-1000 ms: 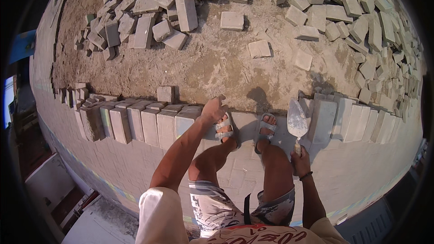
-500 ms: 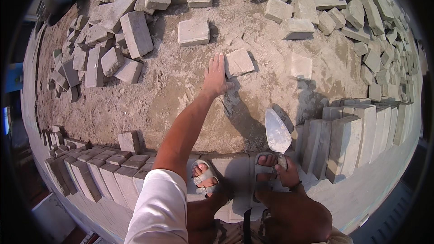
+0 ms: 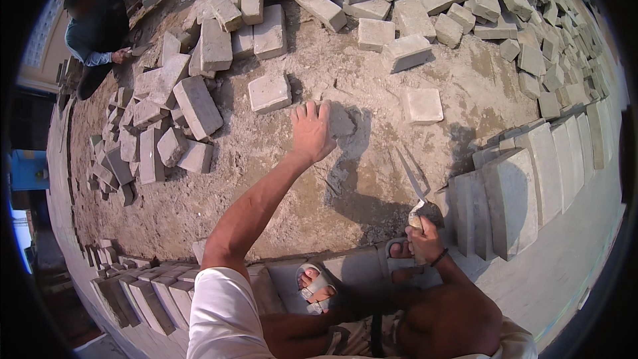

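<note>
Bright, hard daylight. The left hand [image 3: 311, 131] and arm cast a sharp dark shadow just to their right on the sandy ground [image 3: 372, 179]. Focus is crisp centrally; fisheye bends edges into a black rim.

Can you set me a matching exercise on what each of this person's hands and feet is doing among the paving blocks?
Things:
1. left hand
2. right hand
3. trowel
4. sandalled feet

States or places:
A. blade edge-on, tip pointing away over the sandy bed
B. gripping a tool's handle close to the knee
C. stretched far forward, on a grey block lying flat
D. standing on the laid row of blocks at the bed's near edge

Pairs: 1-C, 2-B, 3-A, 4-D
</note>
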### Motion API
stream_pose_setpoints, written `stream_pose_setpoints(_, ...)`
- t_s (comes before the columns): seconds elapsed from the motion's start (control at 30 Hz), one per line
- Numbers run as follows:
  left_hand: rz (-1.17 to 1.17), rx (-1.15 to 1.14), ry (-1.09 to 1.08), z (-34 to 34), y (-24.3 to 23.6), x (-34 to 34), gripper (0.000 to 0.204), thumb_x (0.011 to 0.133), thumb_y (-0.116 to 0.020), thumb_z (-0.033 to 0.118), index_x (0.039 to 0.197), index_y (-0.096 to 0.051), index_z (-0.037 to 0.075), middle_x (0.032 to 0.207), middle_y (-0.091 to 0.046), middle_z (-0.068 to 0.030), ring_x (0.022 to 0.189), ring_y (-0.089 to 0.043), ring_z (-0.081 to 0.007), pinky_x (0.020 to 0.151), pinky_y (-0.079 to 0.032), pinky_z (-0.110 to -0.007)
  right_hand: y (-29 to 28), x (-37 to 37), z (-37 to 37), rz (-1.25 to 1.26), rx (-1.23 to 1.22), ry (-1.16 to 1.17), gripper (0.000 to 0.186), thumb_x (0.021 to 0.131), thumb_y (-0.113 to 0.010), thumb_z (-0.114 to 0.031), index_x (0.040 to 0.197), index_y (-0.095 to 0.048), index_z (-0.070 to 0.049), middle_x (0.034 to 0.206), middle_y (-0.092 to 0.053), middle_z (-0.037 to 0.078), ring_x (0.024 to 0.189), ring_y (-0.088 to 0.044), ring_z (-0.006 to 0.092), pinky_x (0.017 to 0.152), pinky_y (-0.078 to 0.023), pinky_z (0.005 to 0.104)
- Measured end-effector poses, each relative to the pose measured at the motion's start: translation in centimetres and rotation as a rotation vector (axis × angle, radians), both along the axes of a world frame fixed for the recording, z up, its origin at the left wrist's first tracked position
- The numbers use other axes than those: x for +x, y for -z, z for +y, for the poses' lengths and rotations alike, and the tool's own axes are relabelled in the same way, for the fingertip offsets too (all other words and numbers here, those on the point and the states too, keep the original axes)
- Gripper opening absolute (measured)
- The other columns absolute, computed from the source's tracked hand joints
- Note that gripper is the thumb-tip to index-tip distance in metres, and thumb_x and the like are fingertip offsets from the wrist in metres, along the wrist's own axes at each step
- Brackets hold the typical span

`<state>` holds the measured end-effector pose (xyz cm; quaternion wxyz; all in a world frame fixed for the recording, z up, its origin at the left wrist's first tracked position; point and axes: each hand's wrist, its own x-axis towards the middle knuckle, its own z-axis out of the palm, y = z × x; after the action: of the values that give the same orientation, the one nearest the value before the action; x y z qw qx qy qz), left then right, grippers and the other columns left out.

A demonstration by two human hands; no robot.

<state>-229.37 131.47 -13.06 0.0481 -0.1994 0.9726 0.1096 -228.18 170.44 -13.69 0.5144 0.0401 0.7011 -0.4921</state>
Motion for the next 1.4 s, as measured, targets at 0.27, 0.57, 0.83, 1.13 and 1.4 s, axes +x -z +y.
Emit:
stream_pose_setpoints(0.27,0.099,0.262,-0.108,0.1,2.5,5.5,0.119,0.067,-0.088,0.027,0.155,-0.013,-0.001,0.136,-0.041,-0.0277,0.121,-0.045,-0.0459,0.107,-0.039,-0.048,6.0,-0.3,-1.5,0.275,-0.089,-0.244,0.057,0.090,-0.070,-0.031,0.131,-0.050,0.005,0.110,-0.063,0.019,0.105,-0.061,0.0274,0.093,-0.047,0.0380)
stream_pose_setpoints(0.57,0.239,0.387,-0.197,-0.9,6.1,7.7,0.110,0.063,-0.091,0.015,0.147,-0.024,-0.006,0.136,-0.042,-0.0262,0.129,-0.043,-0.0400,0.112,-0.036,-0.043,0.5,-1.2,-9.9,0.390,-0.138,-0.311,0.051,0.094,-0.062,-0.031,0.130,-0.048,0.003,0.085,-0.067,0.024,0.070,-0.066,0.0381,0.065,-0.050,0.0483)
stream_pose_setpoints(0.83,0.288,0.392,-0.221,-0.5,6.9,7.4,0.105,0.062,-0.091,0.015,0.144,-0.028,-0.006,0.135,-0.041,-0.0246,0.129,-0.043,-0.0392,0.111,-0.037,-0.043,2.6,-1.0,-14.2,0.530,-0.117,-0.586,0.048,0.093,-0.060,-0.034,0.124,-0.049,0.002,0.090,-0.067,0.030,0.084,-0.065,0.0490,0.074,-0.049,0.0547)
stream_pose_setpoints(1.13,0.278,0.374,-0.273,-0.9,6.5,8.6,0.108,0.062,-0.091,0.015,0.145,-0.025,-0.006,0.135,-0.040,-0.0244,0.130,-0.042,-0.0392,0.112,-0.036,-0.044,-0.4,-1.4,-15.7,0.450,-0.169,-0.604,0.046,0.093,-0.059,-0.031,0.122,-0.050,0.003,0.094,-0.069,0.028,0.082,-0.067,0.0469,0.074,-0.051,0.0527)
stream_pose_setpoints(1.4,0.301,0.387,-0.222,-0.6,7.2,8.2,0.107,0.064,-0.090,0.013,0.146,-0.024,-0.005,0.135,-0.038,-0.0237,0.131,-0.040,-0.0394,0.114,-0.033,-0.043,3.0,-2.0,-16.8,0.430,-0.060,-0.530,0.047,0.093,-0.058,-0.033,0.120,-0.052,0.005,0.088,-0.069,0.024,0.073,-0.069,0.0379,0.070,-0.054,0.0478)
